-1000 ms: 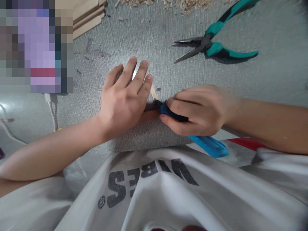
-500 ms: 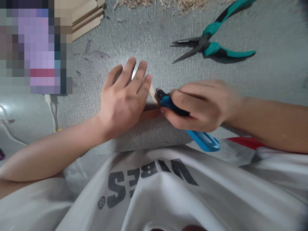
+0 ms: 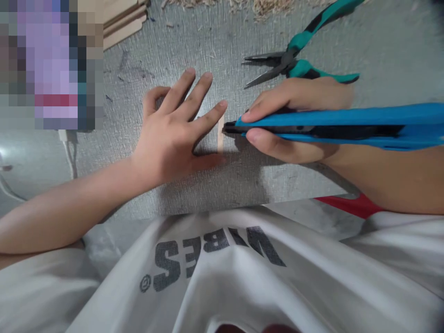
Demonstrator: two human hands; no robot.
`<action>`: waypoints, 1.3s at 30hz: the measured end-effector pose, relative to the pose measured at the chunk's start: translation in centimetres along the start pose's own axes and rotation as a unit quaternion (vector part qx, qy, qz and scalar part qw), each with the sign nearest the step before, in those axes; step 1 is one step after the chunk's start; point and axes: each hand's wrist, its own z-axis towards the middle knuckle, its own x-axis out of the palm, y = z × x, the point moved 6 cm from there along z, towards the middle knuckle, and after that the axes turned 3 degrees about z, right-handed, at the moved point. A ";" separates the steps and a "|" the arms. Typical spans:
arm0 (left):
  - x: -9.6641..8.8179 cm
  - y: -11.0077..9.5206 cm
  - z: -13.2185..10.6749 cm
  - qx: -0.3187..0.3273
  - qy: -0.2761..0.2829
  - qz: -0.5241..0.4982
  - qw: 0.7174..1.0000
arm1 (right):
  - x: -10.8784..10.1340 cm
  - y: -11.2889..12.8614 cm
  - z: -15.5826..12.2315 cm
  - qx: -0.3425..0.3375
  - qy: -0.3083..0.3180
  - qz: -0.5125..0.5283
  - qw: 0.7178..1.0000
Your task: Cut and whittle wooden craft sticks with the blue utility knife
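A short pale wooden strip lies on the grey table, one end by my left index fingertip and the other by my left thumb. My left hand steadies it from both ends, its other fingers spread out. Pinched between thumb and fingers, a blue and black utility knife is in my right hand. Its dark tip meets the strip's right edge, while the body extends back over my right wrist. I cannot make out the blade clearly.
Teal-handled needle-nose pliers lie with jaws apart beyond my right hand. Wood shavings are scattered at the far edge. Flat wooden sticks are stacked at upper left, near a blurred-out object with a white cable. Something red is below the table's near edge.
The knife has swung from pointing back towards my body to lying along my right forearm. My left index finger and thumb have parted, showing more of the strip.
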 end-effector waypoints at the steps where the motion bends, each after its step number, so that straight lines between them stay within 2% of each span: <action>1: -0.1 0.0 0.0 -0.001 -0.004 0.001 1.000 | 0.0 0.6 0.0 -0.035 -0.012 0.009 0.999; 3: -0.1 -0.1 -0.1 0.000 -0.002 0.013 1.000 | 0.0 1.3 0.0 -0.080 -0.025 0.018 0.996; 8: 0.2 -0.3 0.1 0.010 0.017 0.035 0.999 | -0.1 0.9 0.2 -0.056 -0.017 0.033 0.998; 20: 0.1 -0.2 0.3 0.000 0.039 0.032 0.999 | 0.1 0.9 0.4 -0.065 -0.017 0.048 0.997; 26: 0.0 -0.5 0.4 0.004 0.033 0.050 0.998 | 0.0 0.5 0.4 -0.004 -0.011 0.033 0.999; 30: 0.1 -0.5 0.4 0.004 0.041 0.046 0.998 | 0.3 0.7 0.4 -0.006 0.005 0.043 0.999; 39: 0.4 0.1 0.2 -0.003 0.023 0.029 0.999 | 0.2 0.9 0.8 0.058 -0.018 0.031 0.998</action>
